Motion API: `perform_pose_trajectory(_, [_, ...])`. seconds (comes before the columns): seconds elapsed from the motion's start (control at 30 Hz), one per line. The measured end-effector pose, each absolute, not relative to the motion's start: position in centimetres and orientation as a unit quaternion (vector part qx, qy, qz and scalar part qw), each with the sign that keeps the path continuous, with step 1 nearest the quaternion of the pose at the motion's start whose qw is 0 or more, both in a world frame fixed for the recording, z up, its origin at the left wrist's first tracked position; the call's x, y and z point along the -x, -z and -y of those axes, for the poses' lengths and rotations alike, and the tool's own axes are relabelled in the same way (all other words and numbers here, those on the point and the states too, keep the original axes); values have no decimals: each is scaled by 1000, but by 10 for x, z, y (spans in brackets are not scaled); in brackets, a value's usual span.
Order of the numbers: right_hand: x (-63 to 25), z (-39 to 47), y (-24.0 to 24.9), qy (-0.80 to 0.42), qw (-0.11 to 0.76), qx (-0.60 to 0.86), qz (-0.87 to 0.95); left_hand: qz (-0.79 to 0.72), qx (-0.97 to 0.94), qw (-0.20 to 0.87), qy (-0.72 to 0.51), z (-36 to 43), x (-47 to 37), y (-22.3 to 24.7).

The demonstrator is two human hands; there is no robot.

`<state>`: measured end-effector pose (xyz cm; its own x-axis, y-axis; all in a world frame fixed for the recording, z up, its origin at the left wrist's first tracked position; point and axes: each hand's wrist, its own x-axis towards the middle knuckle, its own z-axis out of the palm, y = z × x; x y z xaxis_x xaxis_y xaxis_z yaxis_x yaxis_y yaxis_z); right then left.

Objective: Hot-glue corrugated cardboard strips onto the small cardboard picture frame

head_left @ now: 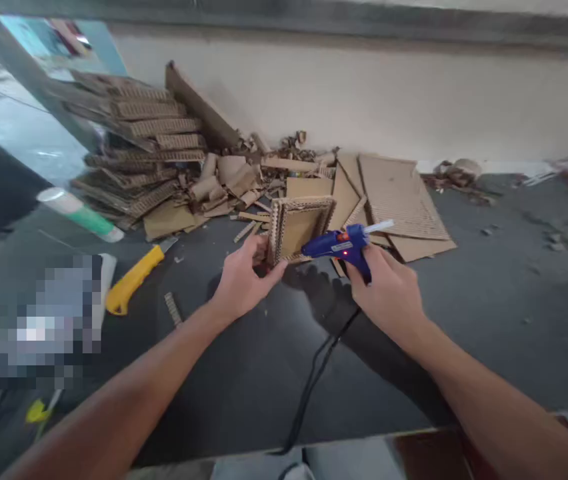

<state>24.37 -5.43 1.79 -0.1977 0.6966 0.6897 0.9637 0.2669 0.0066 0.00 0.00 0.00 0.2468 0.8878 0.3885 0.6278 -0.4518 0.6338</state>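
Observation:
A small square cardboard frame (302, 230) with layered corrugated edges is tilted up above the dark table. My left hand (249, 275) grips its lower left corner, thumb at the front edge. In my right hand (387, 287) is a blue glue gun (337, 244) with a lit red light and a clear glue stick out of its back. The gun's nozzle points left, at the inside of the frame near its lower right edge; whether the tip touches the cardboard is hard to tell. A black cord hangs below the gun toward the table's front edge.
Stacked corrugated pieces (149, 127) rise at the back left, beside cardboard scraps (224, 179). Flat sheets (404, 197) lie behind the gun. On the left are a yellow cutter (134, 280), blade out, a white-green tube (81, 213) and a pixelated item. The dark table (244, 400) ends in front.

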Motion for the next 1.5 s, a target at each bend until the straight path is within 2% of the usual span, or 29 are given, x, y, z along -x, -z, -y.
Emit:
perform_pose_trajectory(0.3, [-241, 55, -16, 208, 317, 557, 739, -468, -776, 180, -384, -1, 0, 0])
perform_pose_trajectory(0.63, [-239, 56, -12, 186, 314, 563, 742, -459, -789, 135, -385, -1, 1, 2])
perform_pose_trajectory(1.5, [-236, 55, -12, 197, 323, 541, 751, -454, -787, 163, -385, -1, -1, 0])
